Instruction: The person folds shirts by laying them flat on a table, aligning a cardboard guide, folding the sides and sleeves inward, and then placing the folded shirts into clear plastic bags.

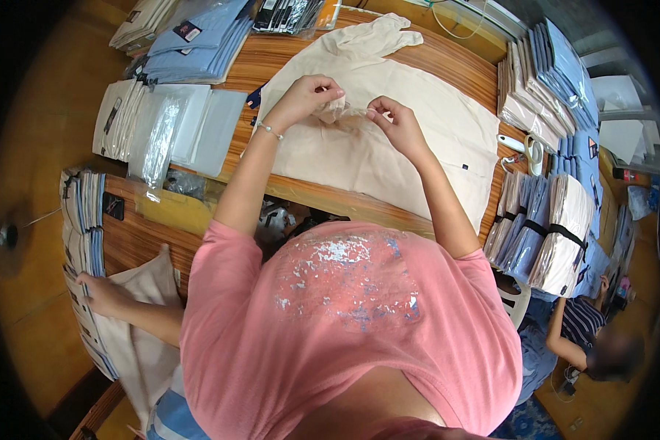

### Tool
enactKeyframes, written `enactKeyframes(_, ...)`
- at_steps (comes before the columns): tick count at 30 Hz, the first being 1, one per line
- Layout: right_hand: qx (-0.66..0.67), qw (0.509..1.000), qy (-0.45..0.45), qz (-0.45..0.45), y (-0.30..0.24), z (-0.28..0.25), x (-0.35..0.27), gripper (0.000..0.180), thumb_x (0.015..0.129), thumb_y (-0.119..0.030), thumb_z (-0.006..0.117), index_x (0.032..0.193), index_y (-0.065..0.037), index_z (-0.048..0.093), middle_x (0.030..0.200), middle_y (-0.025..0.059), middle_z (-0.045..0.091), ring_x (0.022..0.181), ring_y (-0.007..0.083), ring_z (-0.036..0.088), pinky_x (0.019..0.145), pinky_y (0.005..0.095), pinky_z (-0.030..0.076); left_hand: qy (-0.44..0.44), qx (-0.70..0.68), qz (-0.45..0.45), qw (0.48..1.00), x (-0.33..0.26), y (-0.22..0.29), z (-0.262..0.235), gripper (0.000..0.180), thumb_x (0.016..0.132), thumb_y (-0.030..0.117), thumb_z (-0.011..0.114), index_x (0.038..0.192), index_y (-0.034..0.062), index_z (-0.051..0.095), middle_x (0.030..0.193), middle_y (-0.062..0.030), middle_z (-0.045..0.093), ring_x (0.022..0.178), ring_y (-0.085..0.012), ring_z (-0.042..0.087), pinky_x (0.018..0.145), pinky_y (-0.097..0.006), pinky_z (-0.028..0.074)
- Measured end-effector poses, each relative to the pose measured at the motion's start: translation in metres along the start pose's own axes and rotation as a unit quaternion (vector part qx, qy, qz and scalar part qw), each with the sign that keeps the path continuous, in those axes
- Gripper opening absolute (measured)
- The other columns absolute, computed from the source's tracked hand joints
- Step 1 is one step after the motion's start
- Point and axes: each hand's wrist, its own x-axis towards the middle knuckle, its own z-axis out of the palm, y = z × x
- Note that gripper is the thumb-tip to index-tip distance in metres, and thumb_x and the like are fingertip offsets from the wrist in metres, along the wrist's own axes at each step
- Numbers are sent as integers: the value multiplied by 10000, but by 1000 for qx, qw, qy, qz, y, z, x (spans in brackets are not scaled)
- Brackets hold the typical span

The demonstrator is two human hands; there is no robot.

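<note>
A cream long-sleeved garment, seemingly a shirt [418, 158], lies spread across the wooden table, one sleeve reaching toward the far edge. My left hand [304, 103], with a bracelet at its wrist, pinches a bunched bit of this cloth. To its right, my right hand [400, 126] is closed on the same gathered part, thumb against fingers. Between both hands the fabric is lifted and crumpled; which part of the shirt it is I cannot make out. A small dark label [466, 167] shows near the garment's lower right.
Packed blue shirts [198, 44] and clear plastic bags [158, 132] lie on the left. Scissors [534, 155] rest right of the garment, beside banded folded shirts [565, 235]. Another person's hand [103, 295] touches cream cloth at lower left; another person sits at lower right.
</note>
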Motion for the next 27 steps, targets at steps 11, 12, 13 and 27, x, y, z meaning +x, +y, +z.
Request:
enactKeyframes(11,71,994,30,79,5,-1,-14,118,847,-126,616,881,-14,616,711,28,599,640,90,505,604,239,421,5,129,104,986,-13,35,40,157,858,133,577,873,-17,619,801,-69,594,725,-154,573,683,-266,445)
enactKeyframes(12,111,990,37,76,7,-2,-21,112,848,-127,618,877,-19,617,714,15,598,635,78,495,590,231,416,5,142,132,981,-18,40,46,148,861,122,569,876,-17,619,832,-73,589,733,-157,572,691,-270,447)
enactKeyframes(13,149,985,45,73,9,-3,-29,107,849,-128,620,873,-24,619,716,2,596,629,66,486,577,223,412,3,152,163,975,-21,43,51,141,865,110,561,880,-17,619,862,-76,584,740,-160,570,700,-274,448)
enactKeyframes(27,31,917,283,279,78,-14,-250,145,851,-95,559,978,-25,567,841,30,587,753,102,528,682,246,445,-126,158,223,954,-12,-38,152,203,842,87,571,1037,35,591,1077,-118,558,1026,-273,514,875,-334,424)
